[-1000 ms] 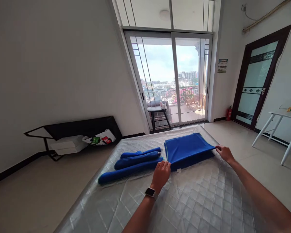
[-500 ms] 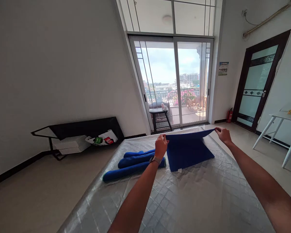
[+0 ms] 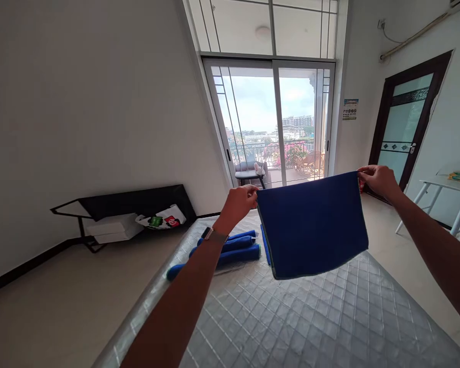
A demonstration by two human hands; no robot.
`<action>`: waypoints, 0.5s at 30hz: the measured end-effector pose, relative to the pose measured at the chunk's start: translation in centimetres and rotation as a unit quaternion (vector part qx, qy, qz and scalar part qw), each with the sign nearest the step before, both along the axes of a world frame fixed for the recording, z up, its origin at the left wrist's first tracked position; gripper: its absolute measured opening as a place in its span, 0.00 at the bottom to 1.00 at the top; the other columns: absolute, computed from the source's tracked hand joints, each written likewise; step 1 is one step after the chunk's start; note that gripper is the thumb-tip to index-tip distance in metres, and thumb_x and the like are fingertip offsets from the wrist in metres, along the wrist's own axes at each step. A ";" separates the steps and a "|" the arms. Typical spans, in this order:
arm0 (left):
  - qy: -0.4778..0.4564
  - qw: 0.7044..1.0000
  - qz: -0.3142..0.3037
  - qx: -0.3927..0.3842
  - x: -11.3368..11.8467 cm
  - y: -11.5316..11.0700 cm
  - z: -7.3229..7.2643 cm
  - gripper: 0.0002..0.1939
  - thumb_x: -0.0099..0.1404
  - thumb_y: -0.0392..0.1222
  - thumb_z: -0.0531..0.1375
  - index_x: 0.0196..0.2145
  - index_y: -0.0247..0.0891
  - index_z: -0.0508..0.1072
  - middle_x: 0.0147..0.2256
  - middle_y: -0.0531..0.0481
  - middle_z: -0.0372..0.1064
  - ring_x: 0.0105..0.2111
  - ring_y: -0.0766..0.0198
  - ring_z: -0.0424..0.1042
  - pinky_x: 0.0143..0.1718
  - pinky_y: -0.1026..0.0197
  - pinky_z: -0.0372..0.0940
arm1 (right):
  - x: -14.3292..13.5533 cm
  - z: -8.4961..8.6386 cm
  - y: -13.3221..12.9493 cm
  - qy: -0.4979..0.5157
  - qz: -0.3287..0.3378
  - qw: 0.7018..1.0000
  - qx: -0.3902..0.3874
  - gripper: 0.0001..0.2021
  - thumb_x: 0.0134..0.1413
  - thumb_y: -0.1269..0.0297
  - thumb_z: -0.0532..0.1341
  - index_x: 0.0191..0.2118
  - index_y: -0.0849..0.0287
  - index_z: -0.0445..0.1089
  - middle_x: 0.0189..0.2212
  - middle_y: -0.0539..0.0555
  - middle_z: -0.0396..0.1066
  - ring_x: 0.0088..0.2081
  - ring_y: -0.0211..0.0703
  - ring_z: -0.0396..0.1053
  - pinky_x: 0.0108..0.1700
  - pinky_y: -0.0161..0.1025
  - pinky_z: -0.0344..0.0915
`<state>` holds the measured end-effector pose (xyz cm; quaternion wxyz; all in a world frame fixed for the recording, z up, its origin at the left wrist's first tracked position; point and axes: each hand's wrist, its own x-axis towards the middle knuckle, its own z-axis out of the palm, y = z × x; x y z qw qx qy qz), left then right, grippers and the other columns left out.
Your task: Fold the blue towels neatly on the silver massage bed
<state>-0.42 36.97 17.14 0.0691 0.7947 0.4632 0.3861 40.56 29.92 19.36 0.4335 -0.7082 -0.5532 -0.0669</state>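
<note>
A blue towel (image 3: 316, 227) hangs stretched between my two hands above the mattress, its lower edge loose. My left hand (image 3: 239, 202) pinches its upper left corner, and my right hand (image 3: 379, 180) grips the upper right one. Under my left forearm, several rolled blue towels (image 3: 239, 254) lie side by side on the mattress, partly covered by the arm. Just behind the hanging towel, a strip of another blue cloth (image 3: 266, 244) shows on the mattress; the rest of it is hidden.
The plastic-covered mattress (image 3: 253, 317) fills the foreground. Against the left wall, a black rack (image 3: 134, 202) holds white boxes (image 3: 117, 228) and a printed bag (image 3: 163, 220). A black stool (image 3: 249, 175) stands by the glass sliding door. On the right is a white table (image 3: 452, 184).
Both hands have raised the blue towel off the mattress and brought it closer, to the right. It now hangs flat, with another blue cloth left behind it.
</note>
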 end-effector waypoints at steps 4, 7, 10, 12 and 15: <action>-0.019 0.996 -0.009 -0.089 0.3 2.5 -2.3 0.12 0.63 0.34 0.56 0.36 0.39 0.80 0.20 0.56 0.75 0.25 0.61 0.79 0.40 0.60 0.72 | 0.2 -2.9 2.6 0.042 0.023 0.998 -0.049 0.09 0.56 0.69 0.64 0.40 0.64 0.79 0.34 0.57 0.81 0.34 0.45 0.78 0.41 0.36 0.69; -0.048 0.994 0.017 -0.102 0.8 5.0 -3.5 0.12 0.63 0.32 0.56 0.35 0.37 0.80 0.19 0.55 0.75 0.25 0.62 0.79 0.38 0.61 0.72 | 0.3 -4.9 5.7 0.063 0.023 0.997 -0.040 0.07 0.54 0.69 0.64 0.37 0.62 0.79 0.31 0.56 0.81 0.35 0.47 0.79 0.42 0.38 0.71; -0.060 0.995 0.041 -0.074 1.1 7.4 -3.5 0.13 0.66 0.32 0.54 0.40 0.35 0.78 0.23 0.52 0.76 0.28 0.61 0.79 0.38 0.61 0.72 | 0.5 -5.8 9.0 0.088 0.036 0.995 0.003 0.08 0.54 0.68 0.64 0.39 0.62 0.79 0.32 0.56 0.81 0.36 0.48 0.79 0.44 0.40 0.72; -0.065 0.996 0.065 -0.016 1.1 8.7 -3.2 0.14 0.68 0.33 0.53 0.43 0.35 0.77 0.29 0.48 0.78 0.31 0.60 0.79 0.42 0.59 0.71 | 0.7 -5.9 10.9 0.101 0.052 0.993 0.035 0.09 0.55 0.66 0.64 0.40 0.61 0.79 0.32 0.55 0.81 0.37 0.47 0.79 0.45 0.41 0.72; -0.056 0.989 0.091 0.100 0.9 9.6 -3.7 0.14 0.70 0.37 0.51 0.45 0.34 0.76 0.38 0.43 0.79 0.35 0.59 0.79 0.46 0.55 0.70 | 0.9 -6.7 12.8 0.105 0.069 0.989 0.075 0.10 0.56 0.64 0.63 0.41 0.60 0.78 0.33 0.54 0.81 0.38 0.47 0.79 0.46 0.42 0.73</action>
